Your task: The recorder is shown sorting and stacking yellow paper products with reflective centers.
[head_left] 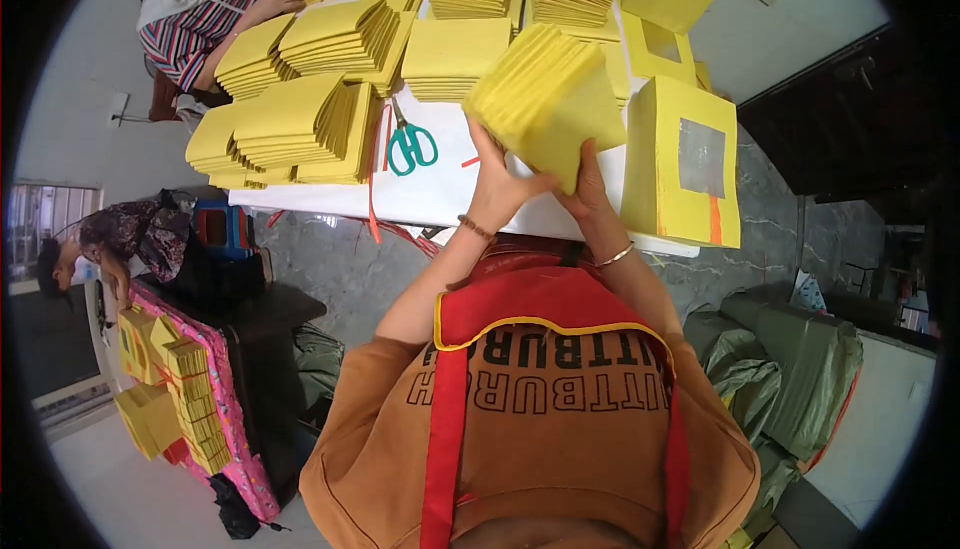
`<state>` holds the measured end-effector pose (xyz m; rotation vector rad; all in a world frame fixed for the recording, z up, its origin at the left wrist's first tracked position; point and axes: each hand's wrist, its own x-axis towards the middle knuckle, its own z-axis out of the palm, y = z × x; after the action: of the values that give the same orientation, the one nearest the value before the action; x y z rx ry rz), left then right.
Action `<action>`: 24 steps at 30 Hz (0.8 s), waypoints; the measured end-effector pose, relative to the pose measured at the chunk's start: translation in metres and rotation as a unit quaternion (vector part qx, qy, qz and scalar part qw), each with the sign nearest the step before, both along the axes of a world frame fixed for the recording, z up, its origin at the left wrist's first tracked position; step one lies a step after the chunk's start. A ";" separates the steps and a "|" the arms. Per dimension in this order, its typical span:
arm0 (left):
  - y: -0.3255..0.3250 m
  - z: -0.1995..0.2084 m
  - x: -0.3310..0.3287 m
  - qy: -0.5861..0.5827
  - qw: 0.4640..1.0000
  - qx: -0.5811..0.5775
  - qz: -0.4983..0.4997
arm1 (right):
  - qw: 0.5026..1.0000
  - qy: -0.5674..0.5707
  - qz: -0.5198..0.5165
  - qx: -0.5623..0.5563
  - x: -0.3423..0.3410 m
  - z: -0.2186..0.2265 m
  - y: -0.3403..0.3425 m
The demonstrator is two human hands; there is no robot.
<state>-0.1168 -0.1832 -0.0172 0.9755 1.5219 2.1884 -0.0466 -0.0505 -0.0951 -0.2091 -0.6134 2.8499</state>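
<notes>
One yellow paper stack — ridged, in both hands

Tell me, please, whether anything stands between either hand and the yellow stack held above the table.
Nothing visible does: the left hand and the right hand both grip the stack directly. The scissors lie on the table left of it, apart from both hands.

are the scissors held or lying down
Lying down: the scissors rest on the table; left hand and right hand hold a yellow stack.
</notes>
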 end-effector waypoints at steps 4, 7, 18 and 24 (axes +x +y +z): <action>-0.007 -0.008 -0.025 -0.084 0.990 -0.089 0.068 | 0.993 -0.047 -0.024 0.107 -0.001 -0.006 -0.001; -0.026 -0.010 -0.041 0.094 0.985 -0.139 0.040 | 0.963 -0.039 -0.080 0.253 0.006 0.000 0.008; -0.031 -0.067 -0.042 0.134 0.946 -0.278 -0.100 | 0.824 -0.148 0.083 0.540 0.013 -0.003 0.019; -0.041 -0.095 -0.048 0.265 0.918 -0.291 -0.047 | 0.760 -0.184 0.150 0.605 0.017 -0.012 0.025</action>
<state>-0.1648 -0.2240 -0.1126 1.4358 2.1250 1.3002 -0.0300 -0.0251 -0.1073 -0.4397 -2.5309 2.0024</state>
